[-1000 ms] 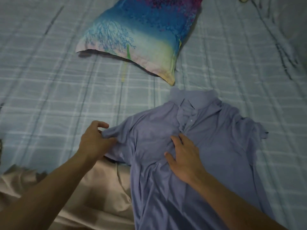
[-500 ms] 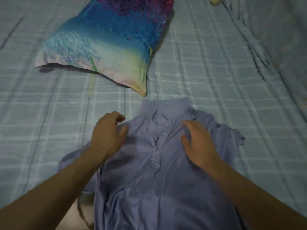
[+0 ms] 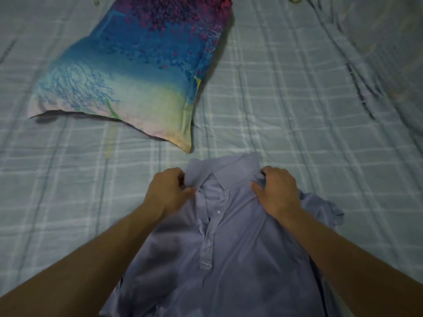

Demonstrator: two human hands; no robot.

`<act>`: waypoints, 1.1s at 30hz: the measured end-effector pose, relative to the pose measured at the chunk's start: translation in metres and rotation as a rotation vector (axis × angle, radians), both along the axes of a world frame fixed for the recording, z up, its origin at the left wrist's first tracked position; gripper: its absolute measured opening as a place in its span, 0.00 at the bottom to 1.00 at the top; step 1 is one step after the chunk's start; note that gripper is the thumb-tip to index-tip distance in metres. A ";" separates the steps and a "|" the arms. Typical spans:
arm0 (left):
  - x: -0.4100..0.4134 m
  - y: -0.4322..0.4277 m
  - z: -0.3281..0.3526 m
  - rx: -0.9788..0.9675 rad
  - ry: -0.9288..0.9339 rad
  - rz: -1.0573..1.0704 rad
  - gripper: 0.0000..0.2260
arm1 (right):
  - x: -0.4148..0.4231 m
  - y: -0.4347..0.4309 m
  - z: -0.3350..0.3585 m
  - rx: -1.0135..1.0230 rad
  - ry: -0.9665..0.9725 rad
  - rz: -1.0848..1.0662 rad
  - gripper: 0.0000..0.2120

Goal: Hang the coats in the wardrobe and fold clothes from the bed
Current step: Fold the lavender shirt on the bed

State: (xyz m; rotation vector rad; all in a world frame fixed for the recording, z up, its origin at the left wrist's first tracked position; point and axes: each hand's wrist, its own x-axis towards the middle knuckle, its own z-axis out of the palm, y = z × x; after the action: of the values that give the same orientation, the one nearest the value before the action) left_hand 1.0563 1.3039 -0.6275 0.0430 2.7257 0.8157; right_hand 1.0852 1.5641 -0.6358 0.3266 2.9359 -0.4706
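Observation:
A lavender polo shirt [image 3: 229,259] lies front up on the bed, collar away from me, its button placket running down the middle. My left hand [image 3: 168,193] pinches the shirt at the left shoulder, beside the collar. My right hand [image 3: 275,192] grips the right shoulder next to the collar, fingers curled into the cloth. The right sleeve bunches out past my right wrist. The left sleeve is hidden under my left forearm.
A pillow [image 3: 137,72] with a blue, purple and yellow tree print lies just beyond the shirt, to the left. The checked pale blue bed sheet [image 3: 286,110] spreads all round. Rumpled bedding rises at the far right [image 3: 389,53].
Both hands have moved up from the chest and left sleeve to the shoulders and taken hold by the collar. The beige garment at lower left is out of view.

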 end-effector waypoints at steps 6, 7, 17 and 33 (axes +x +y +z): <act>0.023 -0.009 0.038 0.147 0.300 -0.076 0.05 | 0.025 0.006 0.021 -0.234 0.248 0.002 0.10; 0.027 -0.012 0.051 0.151 0.325 -0.079 0.05 | 0.029 0.006 0.033 -0.295 0.297 0.008 0.10; 0.082 -0.038 0.231 0.277 0.467 -0.074 0.16 | 0.071 0.009 0.213 -0.658 0.435 0.117 0.08; 0.156 -0.051 0.589 0.276 0.948 -0.163 0.04 | 0.148 0.019 0.582 -0.600 0.746 0.344 0.06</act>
State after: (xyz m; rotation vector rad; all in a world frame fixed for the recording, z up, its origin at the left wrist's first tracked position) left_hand 1.2128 1.2531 -0.0384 0.9106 3.3244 1.3754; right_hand 1.2333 1.5828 -0.0543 -0.5316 3.1574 -1.6430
